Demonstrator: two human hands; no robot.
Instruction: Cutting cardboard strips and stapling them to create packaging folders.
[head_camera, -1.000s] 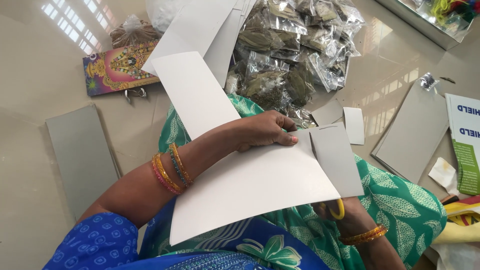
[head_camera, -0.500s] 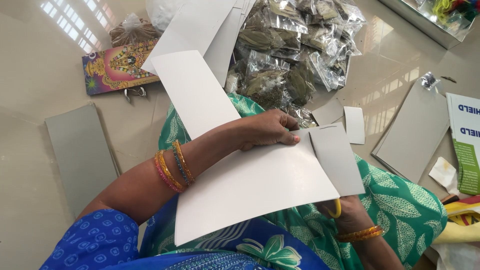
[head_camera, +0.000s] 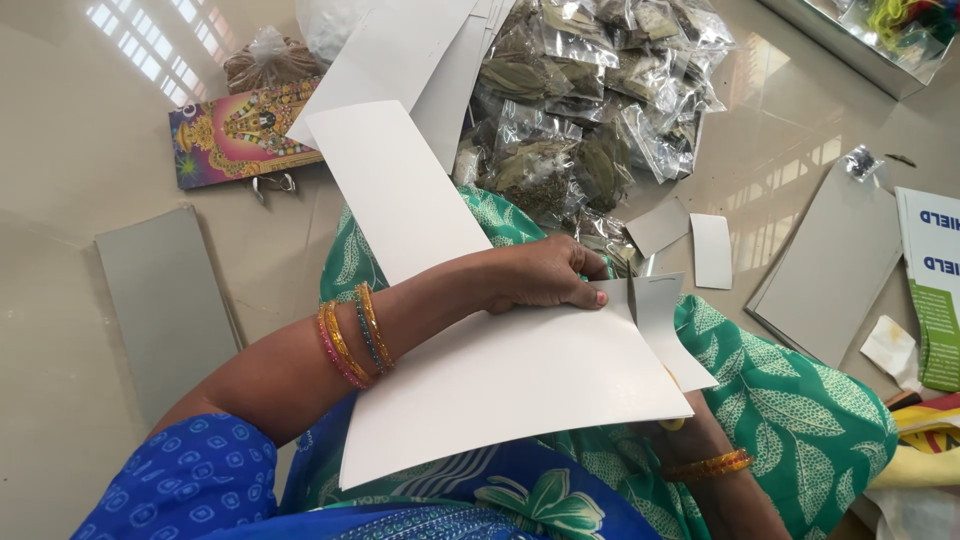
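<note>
You held the white card sheet (head_camera: 500, 370) on your lap, and almost nothing had shifted since the frame before.

Your left hand (head_camera: 545, 275) stayed pressed on the sheet's upper edge, fingers clamped over it beside the cut flap (head_camera: 665, 325); the sheet had only slid a touch lower. Your right hand (head_camera: 680, 425) lay under the sheet's right corner, mostly hidden, so I could not tell its grip. I counted two grey boards on the floor, one at your left (head_camera: 165, 310) and one at your right (head_camera: 835, 270), one colourful picture card (head_camera: 240, 135), and a heap of clear leaf packets (head_camera: 590, 110) too many to count.
</note>
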